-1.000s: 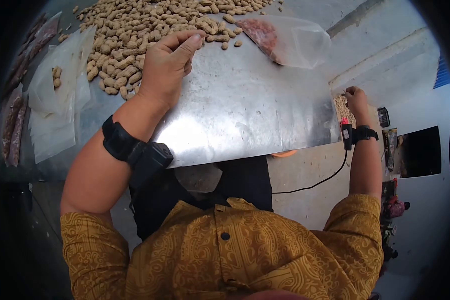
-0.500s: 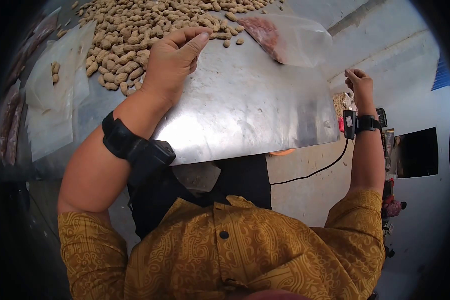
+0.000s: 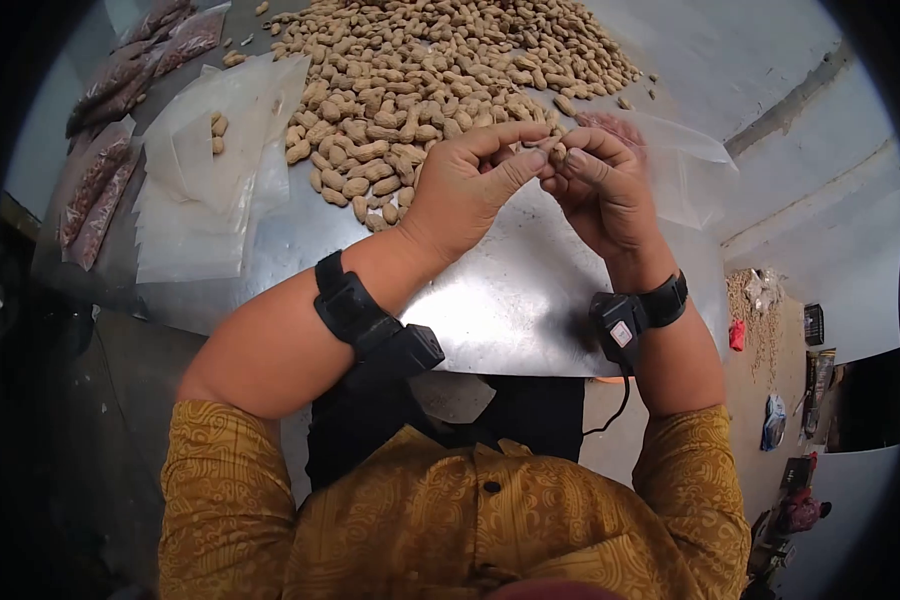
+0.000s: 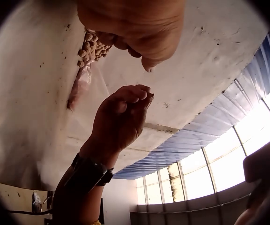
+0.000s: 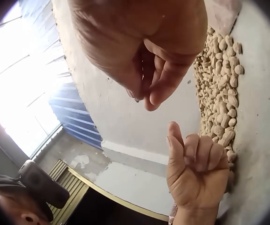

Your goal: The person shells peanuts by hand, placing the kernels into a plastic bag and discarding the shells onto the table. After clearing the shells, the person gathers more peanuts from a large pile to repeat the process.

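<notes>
In the head view the left hand (image 3: 470, 185) and right hand (image 3: 610, 190) meet fingertip to fingertip over the near edge of the peanut pile (image 3: 410, 90). A small tan peanut (image 3: 559, 153) shows at the right hand's thumb and fingertips. Thumb and index of the left hand come together beside it; nothing plain shows between them. In the right wrist view, the right hand (image 5: 144, 51) has its fingertips drawn together, and the left hand (image 5: 198, 173) has its other fingers curled. The left wrist view shows the right hand (image 4: 121, 117) below the left hand (image 4: 135, 28).
A clear bag with pink contents (image 3: 685, 165) lies behind the right hand. Flat clear bags (image 3: 195, 215), two peanuts (image 3: 218, 130) on them, lie at the left, beside filled bags (image 3: 95, 190). The metal table's front edge (image 3: 510, 372) runs before the person's lap.
The right hand has come from beyond the table's right side to the left hand over the table. The head view has shifted, showing more of the pile and the filled bags.
</notes>
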Tool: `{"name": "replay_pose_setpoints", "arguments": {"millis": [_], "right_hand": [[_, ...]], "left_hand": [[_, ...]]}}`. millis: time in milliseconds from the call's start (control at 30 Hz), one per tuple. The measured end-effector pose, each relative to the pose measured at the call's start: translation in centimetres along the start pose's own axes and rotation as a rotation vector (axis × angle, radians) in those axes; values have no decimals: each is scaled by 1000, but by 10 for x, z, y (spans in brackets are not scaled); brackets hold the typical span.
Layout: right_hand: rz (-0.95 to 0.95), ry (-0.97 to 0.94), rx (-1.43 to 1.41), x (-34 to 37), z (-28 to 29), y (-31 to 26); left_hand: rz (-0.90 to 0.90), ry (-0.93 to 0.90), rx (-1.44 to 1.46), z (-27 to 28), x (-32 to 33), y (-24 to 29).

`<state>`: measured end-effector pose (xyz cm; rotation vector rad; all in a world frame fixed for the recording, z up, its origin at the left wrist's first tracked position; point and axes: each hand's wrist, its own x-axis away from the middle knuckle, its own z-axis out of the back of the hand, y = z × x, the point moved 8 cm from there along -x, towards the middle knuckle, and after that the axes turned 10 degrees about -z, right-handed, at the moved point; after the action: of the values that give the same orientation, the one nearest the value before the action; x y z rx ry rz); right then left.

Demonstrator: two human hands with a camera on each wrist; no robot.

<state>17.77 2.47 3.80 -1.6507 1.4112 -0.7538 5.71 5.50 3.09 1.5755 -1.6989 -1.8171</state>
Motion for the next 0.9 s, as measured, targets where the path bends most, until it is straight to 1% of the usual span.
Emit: {"name": "replay_pose_setpoints", "arguments": {"millis": [67, 133, 167, 267, 300, 367, 400, 467, 567, 700, 800, 867, 900], "right_hand": [[10, 13, -3, -5, 1, 8], [1, 5, -23, -3, 4, 12], [1, 51, -19, 0, 6, 12], [5, 86, -40, 5, 8, 13], [7, 93, 0, 6, 9, 12], [13, 102, 77, 9, 11, 11], [35, 104, 185, 10, 9, 8], [76, 103, 401, 13, 3, 0], [68, 198, 646, 16, 1, -2], [63, 242, 722, 19, -3, -3], [73, 237, 764, 19, -6, -5], [104, 234, 802, 20, -11, -10], [137, 202, 854, 20, -12, -10]], "left_hand": [[-58, -40, -3, -5, 0, 2], [-59, -97, -94, -8, 1, 7], [-74, -121, -143, -11, 1, 9], [-86, -180, -272, -15, 0, 8], [-83, -198, -313, -16, 0, 6], [-32, -182, -173, -17, 3, -2], [-7, -173, -107, -17, 3, -5], [-4, -170, -157, -17, 4, -6], [-7, -154, -196, -15, 5, -10], [23, -166, -249, -12, 4, -13], [22, -103, -218, -10, 4, -12], [152, -130, -192, -9, 4, -17], [218, -143, -179, -9, 5, -20]]}}
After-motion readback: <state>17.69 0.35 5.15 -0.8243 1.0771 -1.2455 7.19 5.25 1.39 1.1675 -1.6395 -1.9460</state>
